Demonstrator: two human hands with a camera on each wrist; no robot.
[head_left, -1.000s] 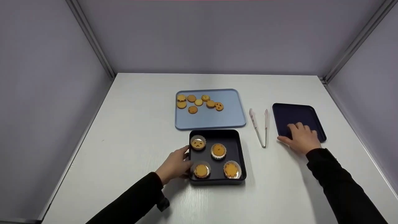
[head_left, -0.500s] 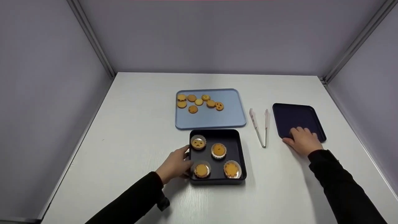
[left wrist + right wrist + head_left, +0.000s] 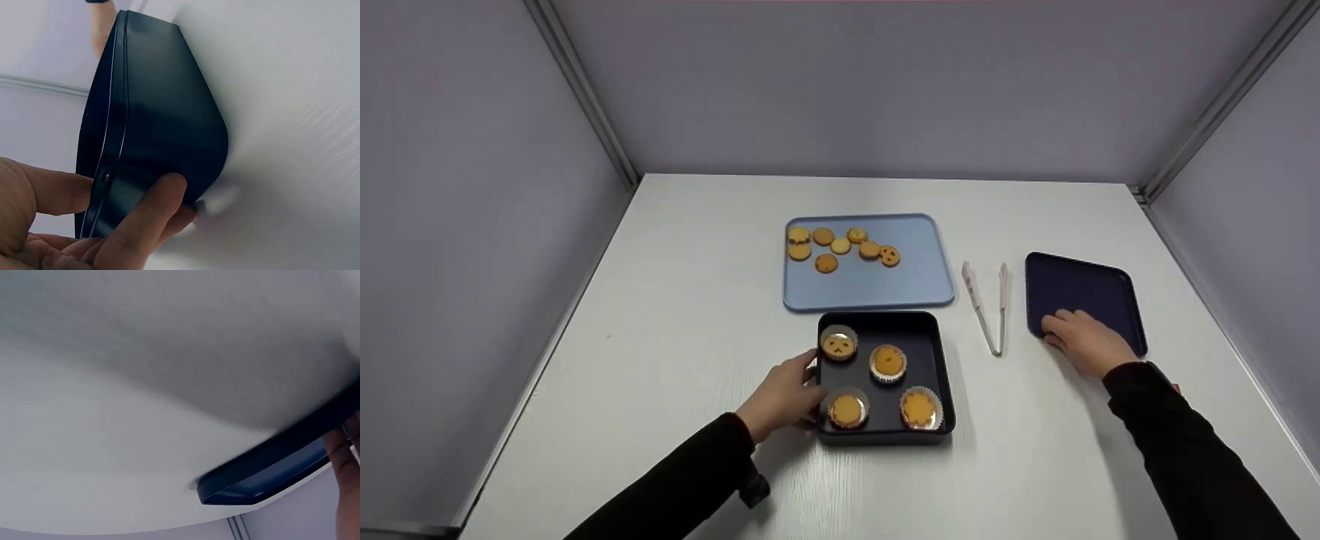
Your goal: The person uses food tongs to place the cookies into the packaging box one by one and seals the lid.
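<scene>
In the head view a dark square tin [image 3: 915,330] holds several cookies in paper baking cups, among them a flower-shaped cookie [image 3: 918,410]. My left hand [image 3: 785,397] holds the tin's left wall. In the left wrist view its fingers [image 3: 149,219] lie against the outer wall, and another digit meets the rim. To the right lies a shallow dark navy lid [image 3: 1080,289], upturned on the table. My right hand [image 3: 1084,341] pinches its near rim, with fingers [image 3: 340,455] reaching over the edge inside. The thumb is mostly hidden.
Behind the tin a light blue tray [image 3: 900,292] carries several loose cookies [image 3: 826,263] toward its left side. Tongs [image 3: 997,345] lie spread between that tray and the lid. Grey walls [image 3: 885,90] enclose the white table [image 3: 682,315] at the back and sides.
My right hand has closed on the lid's near rim, and the lid has turned slightly clockwise and shifted a little. My left hand and the tin stay where they were.
</scene>
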